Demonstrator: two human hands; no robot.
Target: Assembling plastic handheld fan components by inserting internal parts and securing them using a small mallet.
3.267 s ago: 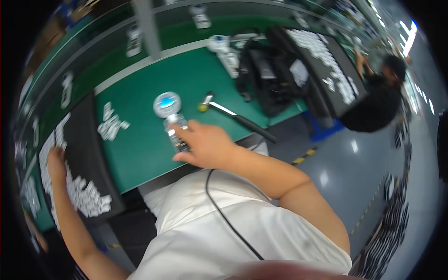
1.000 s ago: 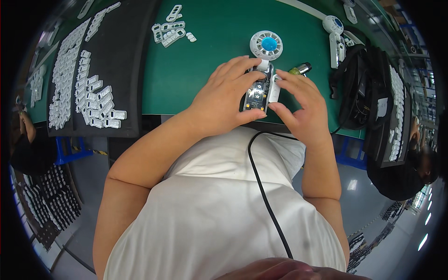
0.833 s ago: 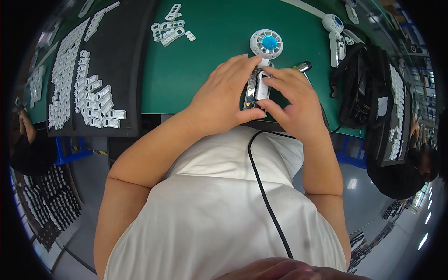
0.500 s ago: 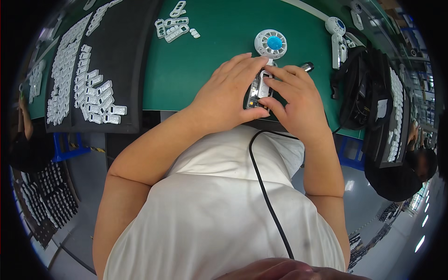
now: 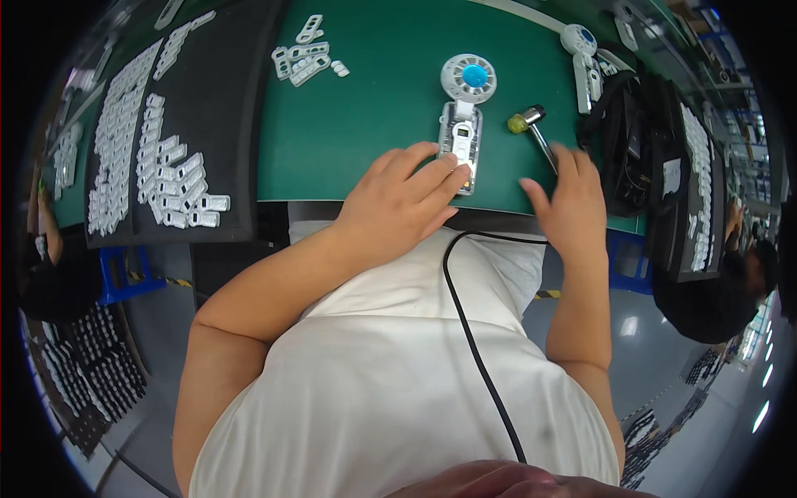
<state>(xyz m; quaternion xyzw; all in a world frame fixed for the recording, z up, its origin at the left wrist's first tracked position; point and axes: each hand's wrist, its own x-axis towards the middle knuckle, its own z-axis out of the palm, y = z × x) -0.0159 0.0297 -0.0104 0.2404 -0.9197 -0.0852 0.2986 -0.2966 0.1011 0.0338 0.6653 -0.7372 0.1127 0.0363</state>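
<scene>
A handheld fan with a round white head and blue centre [image 5: 474, 76] lies on the green table. Its handle has a clear housing [image 5: 448, 133] with a narrow white cover plate [image 5: 462, 134] set in it. The extended fingers of my left hand [image 5: 398, 195] rest on the lower end of this plate, without wrapping round it. To the right lies a small mallet with a yellow and dark head [image 5: 520, 123] and a metal handle. My right hand [image 5: 573, 199], slightly blurred, is open at the handle's near end, thumb apart from the fingers.
White cover plates [image 5: 309, 62] lie loose at the back. On the left, a black board [image 5: 232, 108] carries rows of white parts. A black bag [image 5: 627, 149] and another white fan [image 5: 579, 40] are at the right. A black cable [image 5: 473, 340] crosses my lap. Other people sit at both sides.
My right hand has left the fan and moved right to the mallet's handle. My left hand has drawn back toward the plate's lower end, uncovering more of the fan.
</scene>
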